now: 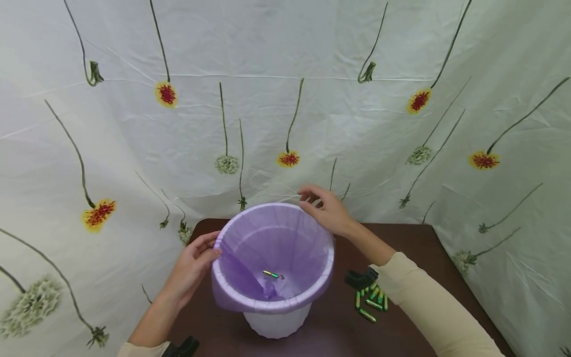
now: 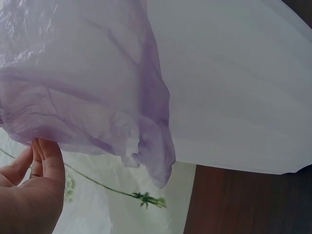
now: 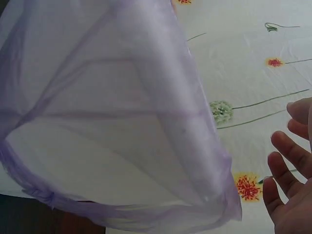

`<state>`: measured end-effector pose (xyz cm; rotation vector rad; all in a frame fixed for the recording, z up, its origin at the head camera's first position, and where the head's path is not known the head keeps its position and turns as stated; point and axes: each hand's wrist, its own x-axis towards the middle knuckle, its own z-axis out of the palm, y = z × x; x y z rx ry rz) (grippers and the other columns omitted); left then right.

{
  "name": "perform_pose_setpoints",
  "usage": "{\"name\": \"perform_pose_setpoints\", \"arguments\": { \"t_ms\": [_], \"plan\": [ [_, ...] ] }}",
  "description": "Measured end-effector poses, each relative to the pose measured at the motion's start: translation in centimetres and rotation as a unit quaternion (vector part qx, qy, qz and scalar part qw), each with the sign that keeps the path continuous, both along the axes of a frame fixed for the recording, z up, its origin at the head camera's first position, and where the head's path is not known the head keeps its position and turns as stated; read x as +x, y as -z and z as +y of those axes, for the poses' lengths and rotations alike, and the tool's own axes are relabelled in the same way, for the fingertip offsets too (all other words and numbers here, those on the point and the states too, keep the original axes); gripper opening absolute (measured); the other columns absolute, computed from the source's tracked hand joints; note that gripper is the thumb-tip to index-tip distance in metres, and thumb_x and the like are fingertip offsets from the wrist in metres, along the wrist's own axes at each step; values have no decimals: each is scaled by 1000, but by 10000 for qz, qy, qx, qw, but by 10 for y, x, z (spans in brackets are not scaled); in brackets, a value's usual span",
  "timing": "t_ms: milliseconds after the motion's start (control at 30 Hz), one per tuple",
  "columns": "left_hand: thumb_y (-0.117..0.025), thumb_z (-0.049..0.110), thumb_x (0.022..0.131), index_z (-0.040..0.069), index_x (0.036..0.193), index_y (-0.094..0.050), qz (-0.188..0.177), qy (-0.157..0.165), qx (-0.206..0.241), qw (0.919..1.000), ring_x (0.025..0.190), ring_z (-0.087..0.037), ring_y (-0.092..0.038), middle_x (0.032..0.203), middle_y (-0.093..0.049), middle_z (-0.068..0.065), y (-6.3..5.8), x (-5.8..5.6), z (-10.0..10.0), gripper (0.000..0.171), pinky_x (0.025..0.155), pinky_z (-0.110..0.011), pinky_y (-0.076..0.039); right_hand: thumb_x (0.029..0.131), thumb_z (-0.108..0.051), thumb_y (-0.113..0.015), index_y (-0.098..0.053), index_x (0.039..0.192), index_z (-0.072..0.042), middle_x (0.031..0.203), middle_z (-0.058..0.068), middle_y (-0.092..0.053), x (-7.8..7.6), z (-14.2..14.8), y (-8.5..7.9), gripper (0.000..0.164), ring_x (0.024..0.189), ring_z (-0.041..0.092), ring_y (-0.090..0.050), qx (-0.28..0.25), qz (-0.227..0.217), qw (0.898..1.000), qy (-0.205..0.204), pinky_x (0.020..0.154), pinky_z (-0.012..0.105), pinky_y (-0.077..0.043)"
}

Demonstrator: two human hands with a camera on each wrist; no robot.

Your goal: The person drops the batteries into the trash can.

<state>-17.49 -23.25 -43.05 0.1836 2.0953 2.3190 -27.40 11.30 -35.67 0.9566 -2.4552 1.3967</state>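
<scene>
A purple trash bag (image 1: 226, 295) lines a white bin (image 1: 278, 325), its edge folded down over the rim. My left hand (image 1: 192, 267) holds the bag at the left side of the rim, thumb on the edge and fingers outside. In the left wrist view, those fingers (image 2: 51, 163) meet the loose purple film. My right hand (image 1: 329, 210) is at the far right of the rim, fingers loosely bent and holding nothing. In the right wrist view, a gap separates its fingers (image 3: 287, 156) from the bag. A green and gold battery (image 1: 270, 273) lies inside the bin.
Several green and gold batteries (image 1: 373, 302) lie on the dark brown table (image 1: 339, 337), right of the bin and near the right sleeve (image 1: 428, 297). A white flower-printed cloth (image 1: 267, 119) hangs behind and on both sides of the table.
</scene>
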Motion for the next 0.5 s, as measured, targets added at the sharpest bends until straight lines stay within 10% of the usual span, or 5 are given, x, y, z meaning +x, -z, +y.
{"name": "perform_pose_setpoints", "arguments": {
  "t_ms": [500],
  "plan": [
    [-59, 0, 102, -11, 146, -41, 70, 34, 110, 9999, 106, -16, -60, 124, -59, -11, 2, 0, -2, 50, 87, -27, -55, 103, -15, -65, -68, 126, -6, 112, 5, -68, 18, 39, 14, 25, 101, 24, -62, 154, -214, 9994, 204, 86, 46, -52]
  ]
}}
